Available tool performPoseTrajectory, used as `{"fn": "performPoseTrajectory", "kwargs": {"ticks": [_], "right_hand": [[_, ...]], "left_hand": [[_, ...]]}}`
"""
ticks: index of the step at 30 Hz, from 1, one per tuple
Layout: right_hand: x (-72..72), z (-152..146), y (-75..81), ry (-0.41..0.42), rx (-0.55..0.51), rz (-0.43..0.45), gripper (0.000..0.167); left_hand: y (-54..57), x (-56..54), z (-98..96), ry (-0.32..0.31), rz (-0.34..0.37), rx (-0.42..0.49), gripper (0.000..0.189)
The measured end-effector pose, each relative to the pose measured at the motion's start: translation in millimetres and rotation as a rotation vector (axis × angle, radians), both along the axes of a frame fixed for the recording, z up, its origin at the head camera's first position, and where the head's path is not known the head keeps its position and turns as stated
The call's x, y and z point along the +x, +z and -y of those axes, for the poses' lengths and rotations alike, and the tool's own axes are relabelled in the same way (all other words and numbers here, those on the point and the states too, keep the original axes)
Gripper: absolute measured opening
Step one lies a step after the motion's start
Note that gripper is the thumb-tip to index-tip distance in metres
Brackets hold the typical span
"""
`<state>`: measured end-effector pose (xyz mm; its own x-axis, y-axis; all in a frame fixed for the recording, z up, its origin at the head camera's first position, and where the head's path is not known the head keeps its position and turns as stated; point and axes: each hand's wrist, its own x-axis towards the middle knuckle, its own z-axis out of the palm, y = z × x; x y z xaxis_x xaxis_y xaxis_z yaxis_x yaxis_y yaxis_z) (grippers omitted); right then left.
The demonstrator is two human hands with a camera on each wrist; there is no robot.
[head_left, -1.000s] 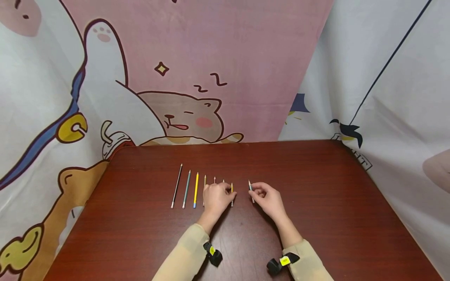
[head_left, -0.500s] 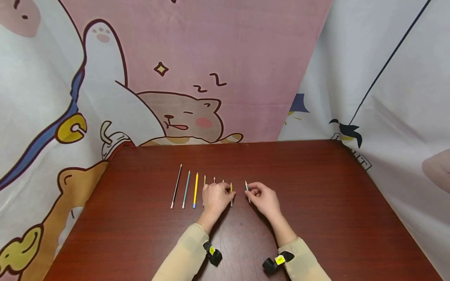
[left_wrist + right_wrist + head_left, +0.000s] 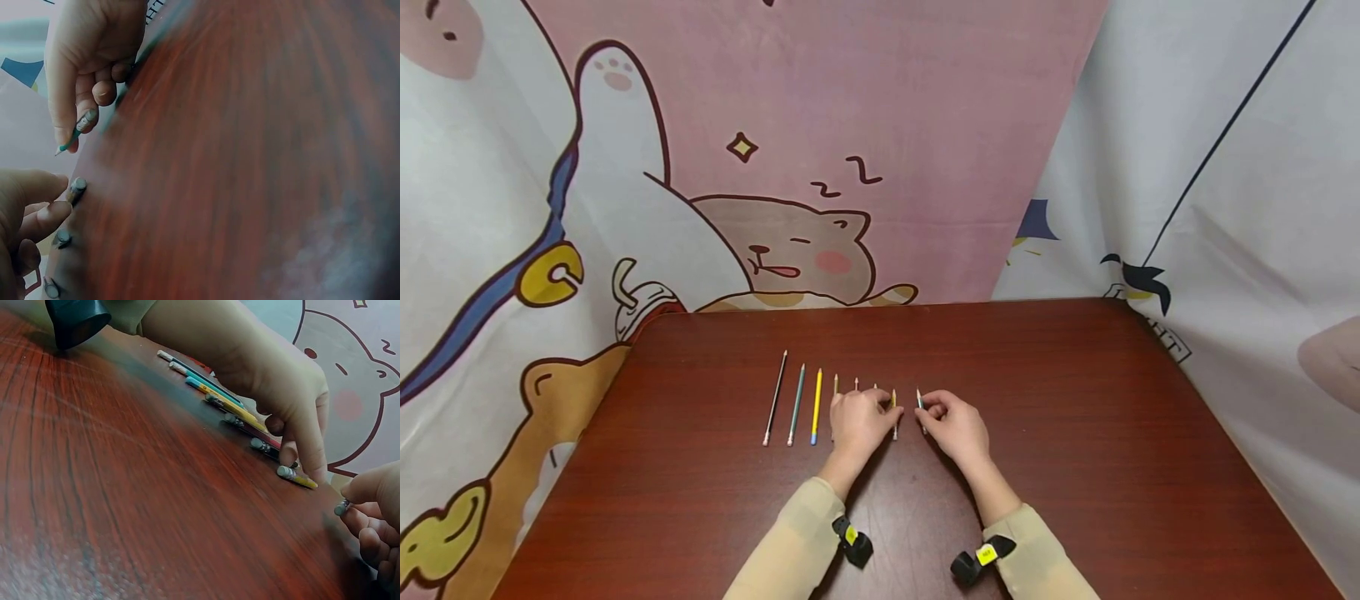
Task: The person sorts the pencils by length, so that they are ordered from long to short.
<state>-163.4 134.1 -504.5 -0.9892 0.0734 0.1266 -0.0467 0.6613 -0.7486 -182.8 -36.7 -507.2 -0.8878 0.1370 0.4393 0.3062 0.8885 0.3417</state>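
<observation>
My left hand [image 3: 860, 425] rests low over the table at the right end of a row of pencils. Its thumb and a finger pinch a short yellow pencil [image 3: 894, 401], whose eraser end shows in the right wrist view. Just to the right, my right hand [image 3: 957, 427] pinches a short green-teal pencil [image 3: 79, 127], tip pointing away from me. A small gap separates the two pencils. Left of the hands lie a long black pencil [image 3: 776, 398], a teal pencil [image 3: 796, 406] and a yellow pencil with a blue end [image 3: 817, 407]. My left hand partly covers several shorter pencils.
The dark red-brown wooden table [image 3: 1075, 417] extends on both sides of the hands. Behind it hangs a cartoon-printed cloth [image 3: 925, 150], with white cloth at the sides. A black wrist camera [image 3: 853, 546] sits on the left sleeve, another camera [image 3: 973, 562] on the right.
My right hand has slid left with the green-teal pencil, closing the gap to the short yellow pencil. My left hand has stayed nearly still.
</observation>
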Motion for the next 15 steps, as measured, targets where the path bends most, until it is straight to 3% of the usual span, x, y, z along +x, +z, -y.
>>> {"fn": "performPoseTrajectory", "kwargs": {"ticks": [15], "right_hand": [[-1.1, 7.3, -4.4, -0.012, 0.119, -0.012, 0.022]], "left_hand": [[6.4, 4.7, 10.2, -0.018, 0.018, 0.054, 0.018]]}}
